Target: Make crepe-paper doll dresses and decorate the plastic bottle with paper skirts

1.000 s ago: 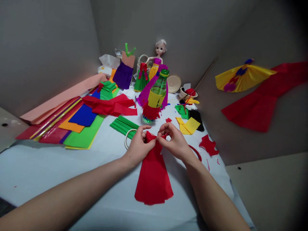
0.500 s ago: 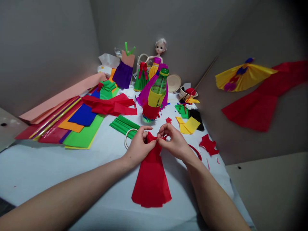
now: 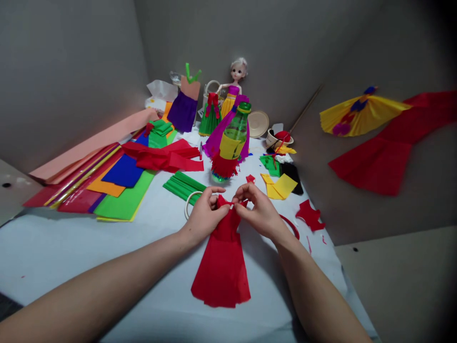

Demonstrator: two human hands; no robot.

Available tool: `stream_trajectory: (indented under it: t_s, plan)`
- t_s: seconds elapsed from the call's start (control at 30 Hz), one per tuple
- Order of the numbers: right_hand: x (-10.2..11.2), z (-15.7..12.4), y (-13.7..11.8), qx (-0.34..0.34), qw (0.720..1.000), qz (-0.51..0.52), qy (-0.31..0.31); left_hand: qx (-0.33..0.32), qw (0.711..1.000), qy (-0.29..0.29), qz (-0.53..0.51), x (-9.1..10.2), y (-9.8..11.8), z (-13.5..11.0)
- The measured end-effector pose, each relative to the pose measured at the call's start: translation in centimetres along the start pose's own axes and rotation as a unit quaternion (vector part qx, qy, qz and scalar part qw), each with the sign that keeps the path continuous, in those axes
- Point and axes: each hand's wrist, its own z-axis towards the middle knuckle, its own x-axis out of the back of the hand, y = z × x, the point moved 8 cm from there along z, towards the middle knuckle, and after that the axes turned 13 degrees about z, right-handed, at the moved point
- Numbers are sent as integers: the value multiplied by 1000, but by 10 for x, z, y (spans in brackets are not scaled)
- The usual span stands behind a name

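Note:
A red paper dress (image 3: 222,264) lies on the white table (image 3: 71,247), its skirt flaring toward me. My left hand (image 3: 204,215) pinches the left side of its narrow top, fingers closed on the paper. My right hand (image 3: 260,209) pinches the right side of the same top, fingertips meeting the left hand's. A white tape ring (image 3: 189,204) lies just behind my left hand. A red band (image 3: 292,225) curves beside my right wrist.
Behind stand a green bottle dressed in paper (image 3: 232,140), a doll (image 3: 233,85) and paper dresses (image 3: 183,107). Coloured paper sheets (image 3: 123,190) spread at left, folded green paper (image 3: 182,185) ahead, yellow scraps (image 3: 280,186) and red scraps (image 3: 310,215) at right. Paper dresses (image 3: 360,116) hang on the right wall.
The skirt's hem has swung a little to the left on the table. Both hands keep their pinch on the dress top, barely shifted.

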Motion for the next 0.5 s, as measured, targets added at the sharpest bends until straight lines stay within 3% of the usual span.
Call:
stream_trajectory:
  t_s: [0.1, 0.23, 0.5]
  plan:
    - [1, -3, -19, 78, 987, -134, 36, 10, 1000, 22, -10, 6, 0, 1]
    - [-5, -11, -39, 172, 942, -279, 74, 18, 998, 41, -39, 12, 2, 2]
    - [-12, -13, -37, 194, 920, -335, 63, 20, 997, 30, -66, 11, 3, 2]
